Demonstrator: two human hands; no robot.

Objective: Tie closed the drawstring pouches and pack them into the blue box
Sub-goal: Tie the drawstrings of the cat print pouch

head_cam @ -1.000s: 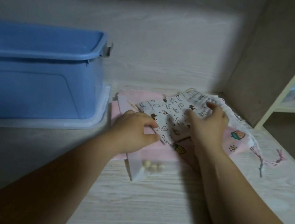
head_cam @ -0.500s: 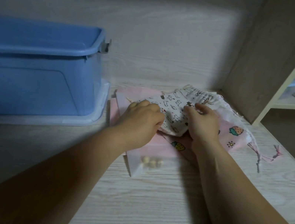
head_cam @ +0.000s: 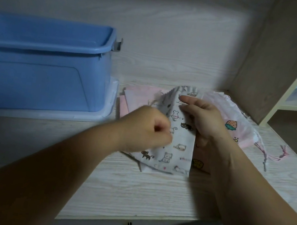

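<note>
Left hand (head_cam: 147, 129) fisted on, right hand (head_cam: 206, 120) pinching soft rectangular cat-print cloth pouch (head_cam: 180, 153); glossy blue box (head_cam: 31, 77) near

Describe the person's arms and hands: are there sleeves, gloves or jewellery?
Both forearms are bare to the frame edge; no sleeves show. The left hand and right hand wear no gloves, and no ring, watch or bracelet is visible.

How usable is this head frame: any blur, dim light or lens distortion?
Head view: dim light, dark corners; left hand smeared by motion blur; cat-print pouch and right hand fairly sharp; wide-angle bending on the blue box rim.
</note>
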